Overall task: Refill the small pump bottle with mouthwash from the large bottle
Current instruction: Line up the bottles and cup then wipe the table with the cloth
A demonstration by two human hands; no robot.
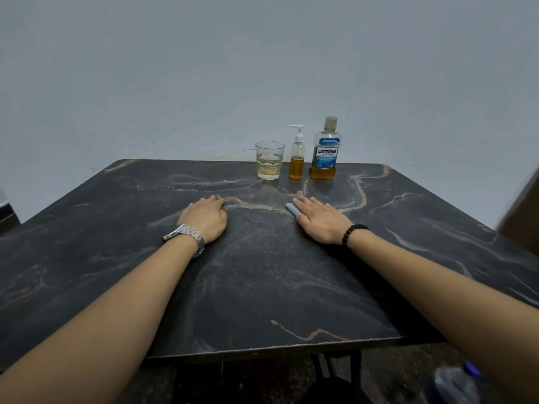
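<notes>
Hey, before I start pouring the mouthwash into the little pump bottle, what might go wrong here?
1. The pump bottle has a narrow neck, so pouring from the large Listerine bottle could spill onto the table.
2. The glass stands close beside it and could get knocked.
3. It already looks about half full, so it may overflow.

Dark marble-look table (262,287) with a dull sheen; clear plastic bottles (324,150), glass tumbler (269,160), metal watch (186,233)

We see a dark marble-patterned table (262,287) carrying a glass tumbler (269,160), small pump bottle (296,158) and Listerine bottle (325,150) near its far edge; both hands rest on it.
</notes>
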